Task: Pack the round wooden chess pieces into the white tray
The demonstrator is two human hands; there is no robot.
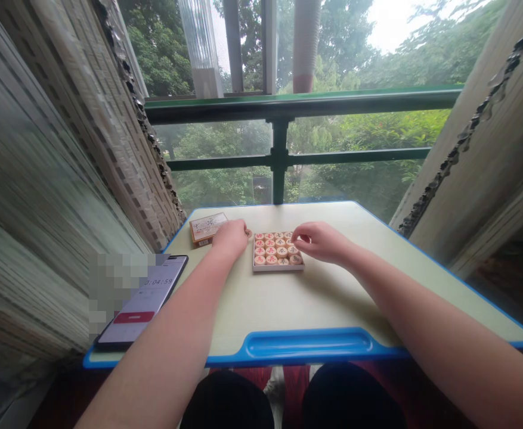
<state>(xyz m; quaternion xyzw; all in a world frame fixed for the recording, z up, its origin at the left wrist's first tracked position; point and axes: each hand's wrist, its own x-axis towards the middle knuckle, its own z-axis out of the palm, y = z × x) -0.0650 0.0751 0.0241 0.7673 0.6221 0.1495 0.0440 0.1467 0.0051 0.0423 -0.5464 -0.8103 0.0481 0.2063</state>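
A shallow white box (279, 269) sits mid-table, filled with rows of round wooden Chinese chess pieces (271, 251) marked in red and dark characters. To its left, my left hand (231, 238) is closed, with a single Chinese chess piece (249, 233) at its fingertips. My right hand (315, 239) hovers by the box's upper right corner, fingers curled together in a pinch. Its fingertips overlap the last pieces of the far rows; whatever they grip is hidden. Beside my left hand lies the printed box lid (206, 226), partly covered by that hand.
A phone (154, 298) showing a timer rests at the table's left edge, close to my left forearm. The pale table (261, 304) has a blue rim and a moulded blue tray (308, 344) at the front. Curtains hang on both sides; a green railing (301, 106) stands behind.
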